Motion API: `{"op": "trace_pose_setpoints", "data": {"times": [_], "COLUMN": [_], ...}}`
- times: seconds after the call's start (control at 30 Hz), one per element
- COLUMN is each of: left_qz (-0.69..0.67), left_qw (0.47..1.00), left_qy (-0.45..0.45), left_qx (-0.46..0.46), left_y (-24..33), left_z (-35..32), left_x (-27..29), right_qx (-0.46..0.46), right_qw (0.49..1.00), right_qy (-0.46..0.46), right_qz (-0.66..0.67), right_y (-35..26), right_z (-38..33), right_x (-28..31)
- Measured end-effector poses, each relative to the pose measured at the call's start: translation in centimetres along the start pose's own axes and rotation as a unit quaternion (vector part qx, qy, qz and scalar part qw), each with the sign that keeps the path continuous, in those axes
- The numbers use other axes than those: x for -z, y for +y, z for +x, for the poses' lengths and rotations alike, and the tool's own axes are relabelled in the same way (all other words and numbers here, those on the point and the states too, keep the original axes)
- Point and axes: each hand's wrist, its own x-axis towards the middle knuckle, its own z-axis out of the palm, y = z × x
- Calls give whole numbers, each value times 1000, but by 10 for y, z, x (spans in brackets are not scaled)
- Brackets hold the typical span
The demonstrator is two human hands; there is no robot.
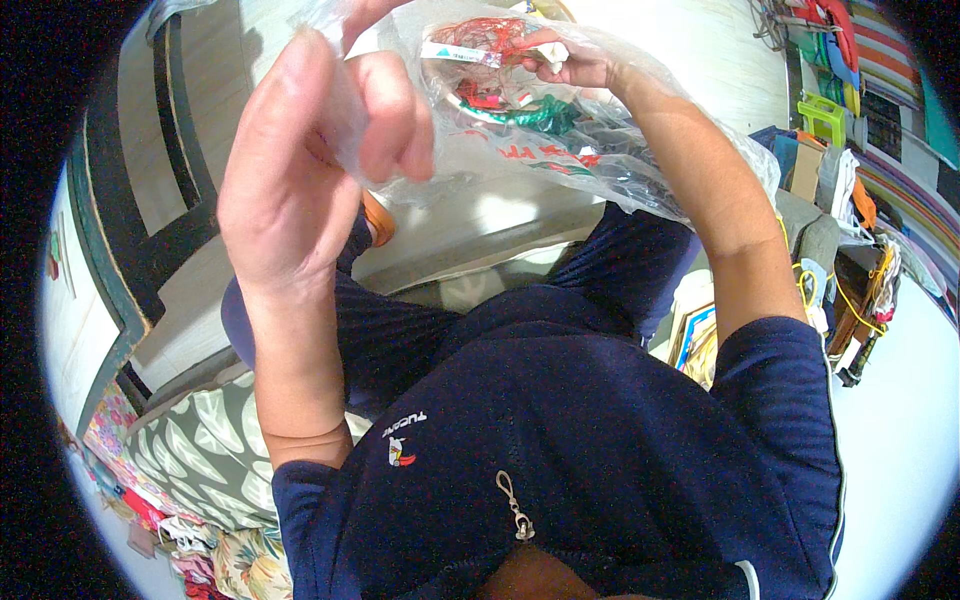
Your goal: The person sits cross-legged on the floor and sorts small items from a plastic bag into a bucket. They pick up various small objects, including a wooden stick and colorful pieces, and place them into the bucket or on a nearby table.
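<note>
My left hand (pixel 320 150), raised at the upper left, has its fingers curled on the edge of a clear plastic bag (pixel 455 150) with red print. The bag spreads to the right, around my right forearm. My right hand (pixel 575 65) is at the far side, fingers closed on a small white piece (pixel 552 56) that I cannot identify. Close to that hand are a tangle of red thread (pixel 480 38), a white printed label strip (pixel 460 53) and shiny green trim (pixel 545 115). I cannot tell how much of this lies inside the bag.
I sit on a cushioned seat with a grey-green leaf-patterned cover (pixel 205 450). Dark-edged furniture (pixel 165 260) stands at the left. To the right are a bright green plastic stool (pixel 822 120), piled cloths and bags, and yellow cord (pixel 850 305). An orange shoe (pixel 378 220) shows on the floor.
</note>
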Motion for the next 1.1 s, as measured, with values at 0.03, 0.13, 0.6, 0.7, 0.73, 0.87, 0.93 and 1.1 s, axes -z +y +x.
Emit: {"op": "trace_pose_setpoints", "data": {"times": [0.03, 0.13, 0.6, 0.7, 0.73, 0.87, 0.93, 1.1], "left_qz": [76, 177, 346, 347, 342, 324, 323, 310], "left_qw": [997, 984, 938, 937, 939, 945, 945, 949], "left_qy": [2, 25, 29, 10, 9, -1, -4, 5], "left_qx": [-31, -6, 26, 31, 34, 43, 51, 57], "left_y": [-5, -1, -5, -10, -10, -11, -12, -9], "left_z": [0, -1, -1, 9, 7, 6, 8, 8], "left_x": [0, -8, -13, -24, -20, -10, -13, -24], "right_qx": [-3, -9, 33, 23, 50, 154, 130, 172], "right_qw": [1000, 1000, 872, 696, 707, 657, 646, 534], "right_qy": [4, 18, 251, 363, 339, 276, 260, 237], "right_qz": [-7, -13, -420, -619, -619, -684, -706, -793], "right_y": [-1, -2, 15, 49, 53, 41, 38, 28], "right_z": [-2, -9, -23, 6, 10, -25, -38, -49], "right_x": [2, 10, -17, 52, 49, -17, -23, -41]}}
